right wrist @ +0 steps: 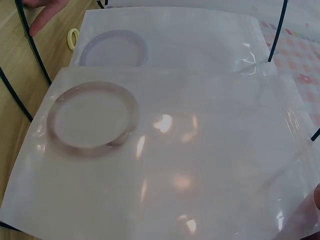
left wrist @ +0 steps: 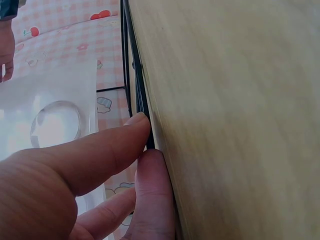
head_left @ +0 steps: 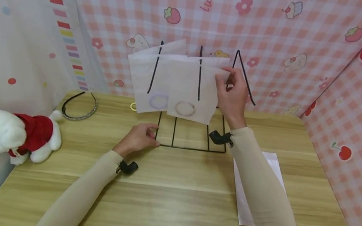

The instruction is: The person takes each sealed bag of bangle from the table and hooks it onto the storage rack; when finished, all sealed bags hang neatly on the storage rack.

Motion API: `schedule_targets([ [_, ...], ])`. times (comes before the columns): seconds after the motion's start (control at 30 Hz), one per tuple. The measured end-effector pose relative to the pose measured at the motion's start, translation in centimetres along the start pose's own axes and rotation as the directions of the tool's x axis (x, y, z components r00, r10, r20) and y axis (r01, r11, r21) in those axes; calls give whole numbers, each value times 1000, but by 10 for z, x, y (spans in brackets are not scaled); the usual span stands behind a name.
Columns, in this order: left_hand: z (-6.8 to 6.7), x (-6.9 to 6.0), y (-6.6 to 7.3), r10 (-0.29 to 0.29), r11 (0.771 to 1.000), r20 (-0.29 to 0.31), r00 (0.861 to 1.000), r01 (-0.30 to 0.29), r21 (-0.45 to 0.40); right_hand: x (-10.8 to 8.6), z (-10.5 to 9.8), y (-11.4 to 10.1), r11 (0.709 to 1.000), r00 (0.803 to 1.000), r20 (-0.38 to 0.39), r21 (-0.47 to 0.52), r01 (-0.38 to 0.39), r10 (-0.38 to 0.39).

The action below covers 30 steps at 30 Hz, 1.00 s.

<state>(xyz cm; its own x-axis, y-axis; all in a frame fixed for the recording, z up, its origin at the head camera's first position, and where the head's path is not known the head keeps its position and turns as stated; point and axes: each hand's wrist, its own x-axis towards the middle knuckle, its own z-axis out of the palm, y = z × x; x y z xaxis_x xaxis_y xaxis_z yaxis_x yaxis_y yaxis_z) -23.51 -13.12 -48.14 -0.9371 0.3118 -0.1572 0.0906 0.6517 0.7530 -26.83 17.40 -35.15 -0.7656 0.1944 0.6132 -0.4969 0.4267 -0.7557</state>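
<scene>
A black wire rack [head_left: 193, 149] with upright hooks stands on the table near the back wall. Two translucent plastic bags hang at its hooks: the left bag [head_left: 144, 74] shows a pale purple ring, the right bag [head_left: 186, 84] a brownish ring. More translucent sheeting shows behind them. With thumb and forefinger, my right hand [head_left: 233, 99] pinches the right bag's upper right corner. My left hand [head_left: 137, 136] holds the rack's base wire at its front left corner; the left wrist view shows thumb and finger on that wire.
A white plush dog [head_left: 6, 130] in red clothing sits at the left, with a headband [head_left: 78, 118] behind it. One small yellow ring [head_left: 133, 106] lies left of the rack. Under my right forearm is a flat white sheet or bag [head_left: 245, 206]. Patterned cloth walls border the table.
</scene>
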Motion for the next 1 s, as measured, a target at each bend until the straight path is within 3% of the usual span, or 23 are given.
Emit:
schedule_targets([
  [0.27,1,-1,2,-9,1000,11,1000,9,-9,-18,-21,7,994,994,60,-65,-86,90],
  [0.47,1,0,2,-5,1000,8,1000,5,-13,-36,-50,18,991,979,195,-134,-29,55],
  [0.57,0,0,2,-12,1000,7,1000,12,-4,-45,-67,28,990,955,292,-143,-7,49],
  [0.7,0,0,0,-16,1000,9,1000,16,1,-55,-91,43,980,913,391,-197,-36,112],
  [0.83,1,2,-2,-15,1000,9,1000,15,1,-63,-115,59,959,876,440,-272,-77,195],
  [1.0,2,2,-4,-7,1000,5,1000,7,-5,-72,-145,76,926,845,463,-366,-92,267],
])
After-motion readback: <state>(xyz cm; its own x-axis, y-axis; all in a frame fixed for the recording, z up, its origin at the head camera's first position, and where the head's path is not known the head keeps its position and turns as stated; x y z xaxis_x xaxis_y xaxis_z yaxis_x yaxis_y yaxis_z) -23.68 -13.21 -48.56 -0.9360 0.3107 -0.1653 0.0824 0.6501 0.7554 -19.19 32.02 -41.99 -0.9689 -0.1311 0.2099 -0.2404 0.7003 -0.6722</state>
